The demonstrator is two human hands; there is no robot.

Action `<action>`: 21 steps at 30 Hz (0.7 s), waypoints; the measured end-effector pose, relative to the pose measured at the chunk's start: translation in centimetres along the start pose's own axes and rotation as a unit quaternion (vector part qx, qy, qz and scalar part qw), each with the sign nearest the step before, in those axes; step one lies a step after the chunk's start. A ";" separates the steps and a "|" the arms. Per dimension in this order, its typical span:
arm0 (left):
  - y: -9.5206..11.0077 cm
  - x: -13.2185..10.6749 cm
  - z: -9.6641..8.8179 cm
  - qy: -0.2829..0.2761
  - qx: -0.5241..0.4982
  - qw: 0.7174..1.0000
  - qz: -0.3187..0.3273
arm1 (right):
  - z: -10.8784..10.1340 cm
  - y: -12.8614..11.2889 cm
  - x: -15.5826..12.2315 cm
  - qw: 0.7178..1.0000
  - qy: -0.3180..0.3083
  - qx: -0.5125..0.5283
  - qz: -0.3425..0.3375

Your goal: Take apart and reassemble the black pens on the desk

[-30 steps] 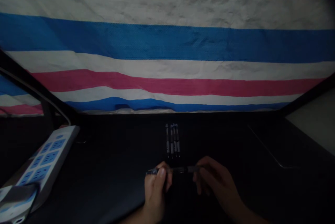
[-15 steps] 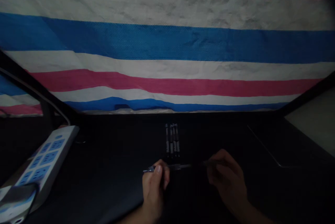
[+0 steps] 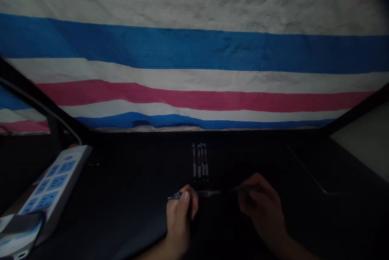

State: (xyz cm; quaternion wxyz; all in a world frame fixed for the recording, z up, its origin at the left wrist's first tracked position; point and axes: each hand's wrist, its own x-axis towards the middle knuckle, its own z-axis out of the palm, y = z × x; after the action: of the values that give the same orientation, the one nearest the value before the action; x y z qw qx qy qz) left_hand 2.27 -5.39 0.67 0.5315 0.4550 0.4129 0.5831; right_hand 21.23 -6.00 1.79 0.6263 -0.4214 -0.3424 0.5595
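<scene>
Your L hand [image 3: 181, 213] grasps pen [image 3: 209, 193]; R hand [image 3: 263, 199] hold: can't tell, dark. Pen prob. light, stiff, slick; pinch mid-length, within L hand.

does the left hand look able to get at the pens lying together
Probably yes: the pens lie beyond the left hand with nothing else visible between, though the held pen may hamper its grip.

Top: pink, white and blue striped sheet [image 3: 194, 49]. Lower left: white-and-blue power strip [image 3: 56, 189]. Below centre: 4 grey-banded dark pens [image 3: 199, 169].
</scene>
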 end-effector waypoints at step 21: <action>0.3 -0.2 0.5 0.008 -0.011 1.000 0.011 | 0.2 0.9 -1.8 0.951 -0.153 -0.262 -0.056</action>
State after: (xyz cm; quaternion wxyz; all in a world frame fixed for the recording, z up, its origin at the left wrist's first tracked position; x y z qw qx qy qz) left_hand 2.64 -5.64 1.07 0.5264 0.4495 0.4056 0.5970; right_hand 20.44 -7.78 1.10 0.4641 -0.4601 -0.5922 0.4714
